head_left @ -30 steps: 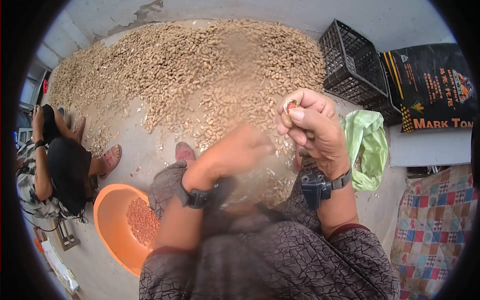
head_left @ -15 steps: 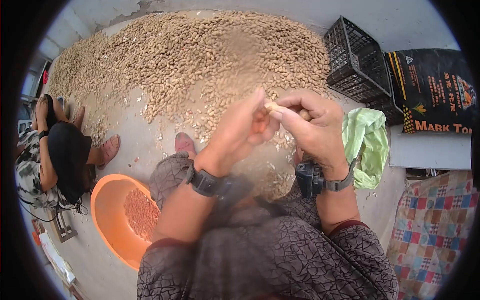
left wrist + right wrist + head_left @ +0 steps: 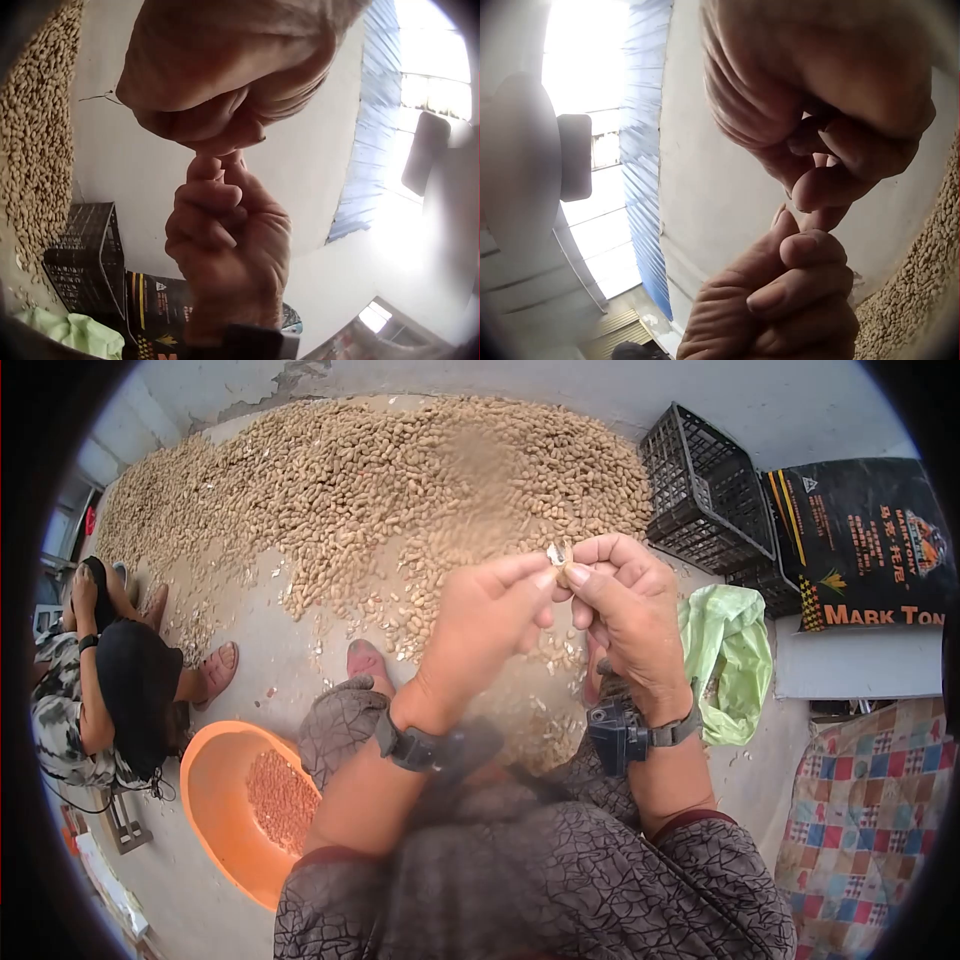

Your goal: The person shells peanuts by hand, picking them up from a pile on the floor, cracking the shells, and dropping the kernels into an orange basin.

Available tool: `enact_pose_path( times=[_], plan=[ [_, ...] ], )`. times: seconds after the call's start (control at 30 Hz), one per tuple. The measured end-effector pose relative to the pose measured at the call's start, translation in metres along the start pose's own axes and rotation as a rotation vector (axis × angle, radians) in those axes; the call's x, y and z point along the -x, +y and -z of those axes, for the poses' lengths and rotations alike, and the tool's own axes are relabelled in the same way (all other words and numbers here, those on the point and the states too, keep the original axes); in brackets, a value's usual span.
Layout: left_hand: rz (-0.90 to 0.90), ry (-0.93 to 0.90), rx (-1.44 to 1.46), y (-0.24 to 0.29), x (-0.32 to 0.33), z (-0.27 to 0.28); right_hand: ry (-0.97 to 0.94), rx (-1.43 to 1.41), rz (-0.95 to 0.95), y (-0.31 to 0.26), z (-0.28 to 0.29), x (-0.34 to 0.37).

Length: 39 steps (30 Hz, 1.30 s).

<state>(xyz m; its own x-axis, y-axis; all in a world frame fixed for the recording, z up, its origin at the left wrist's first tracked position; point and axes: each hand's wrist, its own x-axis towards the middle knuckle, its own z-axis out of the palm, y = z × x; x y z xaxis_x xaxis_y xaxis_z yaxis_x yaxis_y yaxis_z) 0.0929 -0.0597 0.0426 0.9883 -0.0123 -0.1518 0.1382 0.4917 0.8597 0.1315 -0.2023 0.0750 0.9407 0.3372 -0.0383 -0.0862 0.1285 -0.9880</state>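
Observation:
A split peanut shell [image 3: 557, 556], pale inside, sits between the two hands in the head view. My left hand [image 3: 480, 622] pinches its left side between thumb and forefinger. Its other side is pinched by my right hand [image 3: 632, 610], whose remaining fingers curl under the palm. In both wrist views the fingertips of the hands meet, and the shell is mostly hidden behind them. Beyond the hands a large heap of unshelled peanuts [image 3: 350, 490] spreads over the floor. Shelled red peanuts [image 3: 280, 800] lie in an orange basin [image 3: 215, 830] at the lower left.
A black plastic crate [image 3: 690, 490] and a black printed sack [image 3: 860, 540] stand at the right. Near the right forearm lies a green plastic bag [image 3: 735, 660]. Another person [image 3: 130, 690] sits at the left edge. A patchwork cloth [image 3: 870, 820] covers something at the lower right.
The left hand came up from below to meet the right hand and now pinches the shell too. A red kernel showing in the shell earlier is out of sight now; the shell gapes wider.

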Motion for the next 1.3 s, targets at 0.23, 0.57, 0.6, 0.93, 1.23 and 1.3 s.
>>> enact_pose_path(
  times=[0.23, 0.57, 0.6, 0.93, 1.23, 1.3],
  plan=[
    [-0.125, 0.037, -0.314, 0.008, 0.004, -0.004, -0.035, 0.029, -0.037, -0.003, 0.001, 0.001],
    [-0.45, -0.047, -0.763, 0.005, -0.001, 0.006, -0.051, 0.266, 0.034, 0.001, -0.003, 0.001],
    [-0.448, -0.047, -0.763, 0.004, 0.0, 0.006, -0.025, 0.383, 0.058, 0.004, -0.003, 0.001],
    [-0.303, -0.079, -0.724, 0.012, 0.0, 0.005, -0.032, 0.272, 0.122, 0.008, 0.001, 0.0],
    [-0.16, -0.108, -0.409, 0.013, 0.006, 0.003, -0.045, 0.161, 0.07, 0.002, -0.002, 0.005],
    [-0.139, -0.092, -0.353, 0.012, 0.006, 0.001, -0.037, 0.154, 0.093, 0.005, 0.0, 0.004]
  ],
)
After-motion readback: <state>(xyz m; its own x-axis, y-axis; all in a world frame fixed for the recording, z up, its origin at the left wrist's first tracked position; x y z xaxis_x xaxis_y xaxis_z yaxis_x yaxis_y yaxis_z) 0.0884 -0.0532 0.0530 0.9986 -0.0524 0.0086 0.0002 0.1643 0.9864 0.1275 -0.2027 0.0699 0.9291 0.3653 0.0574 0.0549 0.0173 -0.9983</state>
